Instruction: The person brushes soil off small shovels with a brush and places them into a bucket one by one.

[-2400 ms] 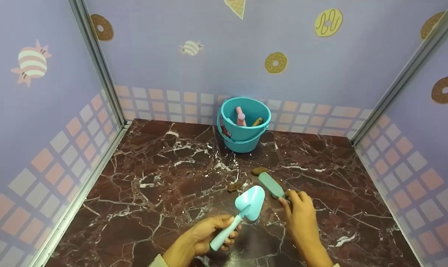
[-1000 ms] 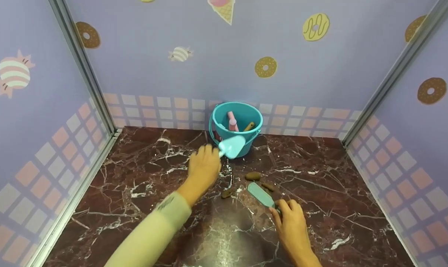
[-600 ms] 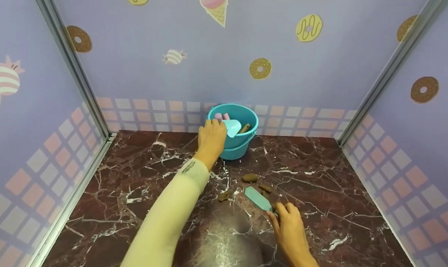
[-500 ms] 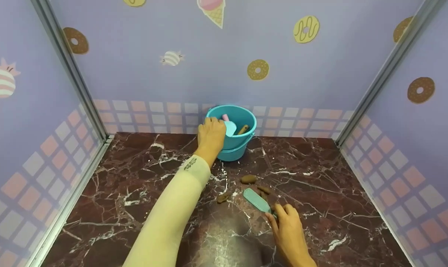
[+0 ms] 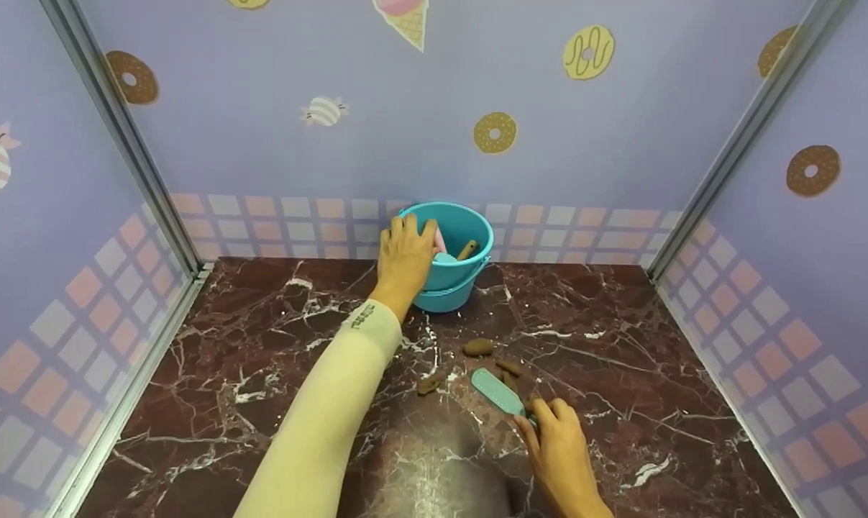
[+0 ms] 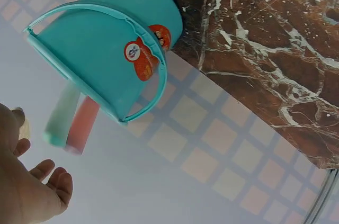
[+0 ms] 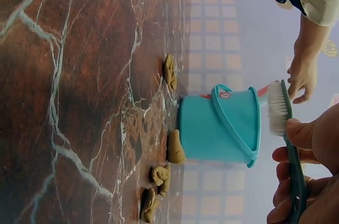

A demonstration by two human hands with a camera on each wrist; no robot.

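Note:
Over the near left rim of the turquoise bucket (image 5: pixel 444 301) is my left hand (image 5: pixel 403 262), its fingers loosely bent and nothing gripped. In the left wrist view, a gap separates the hand (image 6: pixel 32 181) from the mint trowel's handle (image 6: pixel 63 114), which sticks out of the bucket beside a pink handle (image 6: pixel 83 123). The trowel's light-blue blade (image 5: pixel 444 257) shows just inside the rim. My right hand (image 5: pixel 559 450) grips a green brush (image 5: pixel 497 391) by its handle; white bristles (image 7: pixel 277 108) show in the right wrist view. Brown lumps (image 5: pixel 479 348) lie near the brush head.
Another brown lump (image 5: pixel 431 383) lies further left on the dark red marbled surface (image 5: pixel 261 345). A yellowish handle (image 5: pixel 467 250) leans inside the bucket. Purple patterned walls (image 5: pixel 376 158) stand behind and on both sides, with the bucket close to the back one.
My left hand has carried the trowel forward to the bucket, put it in and let go. My right hand still holds the brush, almost in place. The head view has shifted slightly.

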